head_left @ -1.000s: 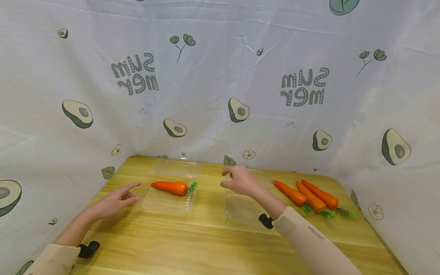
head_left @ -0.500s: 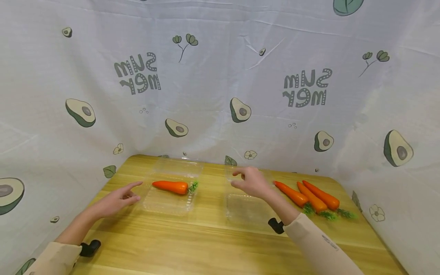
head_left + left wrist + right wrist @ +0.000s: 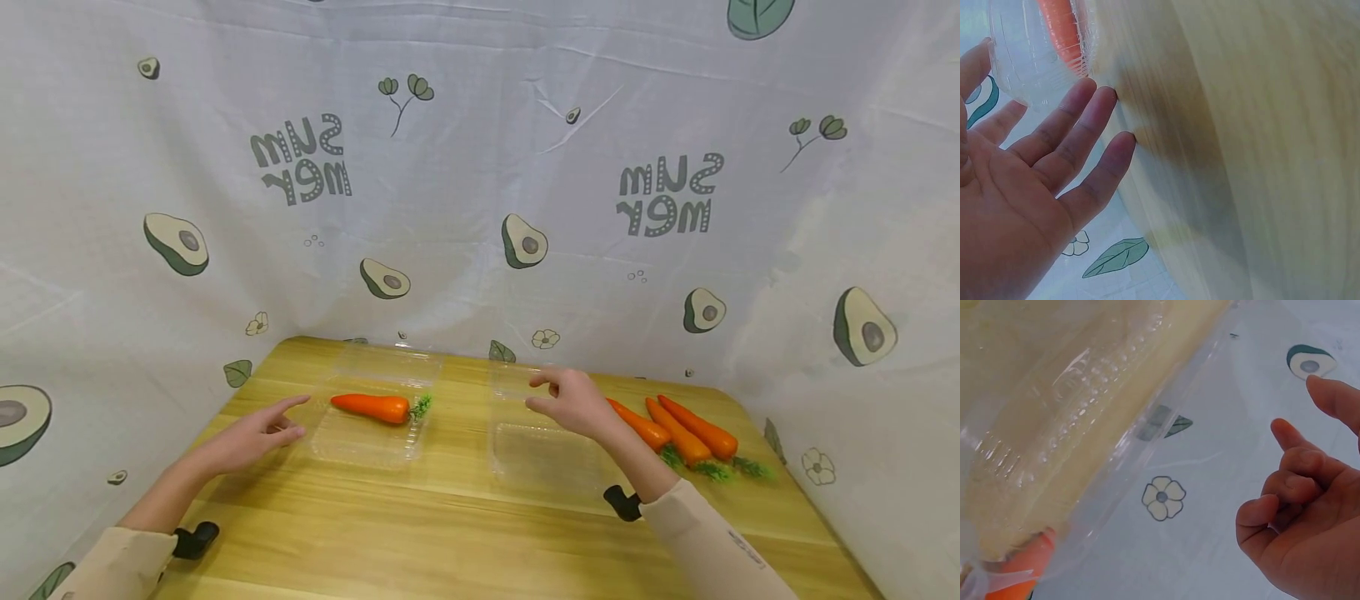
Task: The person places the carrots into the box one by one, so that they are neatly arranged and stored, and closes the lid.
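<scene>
My left hand (image 3: 251, 437) is beside the left end of a clear plastic clamshell box (image 3: 360, 450), fingers spread and holding nothing. In that box lies an orange carrot (image 3: 371, 407) with a green leafy top at its right end. My right hand (image 3: 573, 403) hovers over the right side of a second clear clamshell box (image 3: 540, 458), its lid folded back. Thumb and index finger stand apart with nothing between them; in the right wrist view the other fingers (image 3: 1291, 481) are loosely bent. To the right of this hand lie three carrots (image 3: 701, 425), the nearest partly hidden by it.
All this stands on a wooden table (image 3: 420, 533) with rounded back corners. A white curtain (image 3: 450, 167) printed with avocados and lettering hangs behind and at both sides. Black wrist mounts (image 3: 197, 542) stick out below the sleeves.
My right hand has moved right from above the second box's left part towards the loose carrots, now covering the tip of the nearest one. The left hand has stayed in place.
</scene>
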Available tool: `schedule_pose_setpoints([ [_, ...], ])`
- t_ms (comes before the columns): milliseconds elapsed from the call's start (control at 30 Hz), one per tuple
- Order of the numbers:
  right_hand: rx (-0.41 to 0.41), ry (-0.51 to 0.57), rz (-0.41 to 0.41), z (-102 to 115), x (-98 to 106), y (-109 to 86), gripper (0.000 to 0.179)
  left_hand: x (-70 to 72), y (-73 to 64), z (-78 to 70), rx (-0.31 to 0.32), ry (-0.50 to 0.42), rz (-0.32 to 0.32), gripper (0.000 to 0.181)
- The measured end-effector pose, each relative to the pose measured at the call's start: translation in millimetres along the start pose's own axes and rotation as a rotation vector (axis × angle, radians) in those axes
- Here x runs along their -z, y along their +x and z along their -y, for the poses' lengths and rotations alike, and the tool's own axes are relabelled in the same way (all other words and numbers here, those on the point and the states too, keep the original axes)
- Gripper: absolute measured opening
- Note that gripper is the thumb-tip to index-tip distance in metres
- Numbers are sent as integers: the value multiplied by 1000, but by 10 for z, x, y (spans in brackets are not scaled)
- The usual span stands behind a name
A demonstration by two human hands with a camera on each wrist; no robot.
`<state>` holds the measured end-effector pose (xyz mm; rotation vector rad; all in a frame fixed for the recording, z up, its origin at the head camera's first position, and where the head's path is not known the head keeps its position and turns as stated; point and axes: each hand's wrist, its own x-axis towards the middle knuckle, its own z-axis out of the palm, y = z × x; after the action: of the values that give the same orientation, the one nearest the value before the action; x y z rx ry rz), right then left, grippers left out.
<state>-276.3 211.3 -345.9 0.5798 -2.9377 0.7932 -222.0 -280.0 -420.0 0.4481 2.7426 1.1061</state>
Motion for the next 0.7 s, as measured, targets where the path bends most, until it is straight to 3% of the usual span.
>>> schedule_pose_setpoints([
  [433, -16, 3, -22, -213, 51, -127, 33, 5, 9, -10, 11, -14, 15, 65],
  [700, -74, 56, -38, -381, 68, -206, 36, 15, -3, -4, 13, -8, 15, 65],
])
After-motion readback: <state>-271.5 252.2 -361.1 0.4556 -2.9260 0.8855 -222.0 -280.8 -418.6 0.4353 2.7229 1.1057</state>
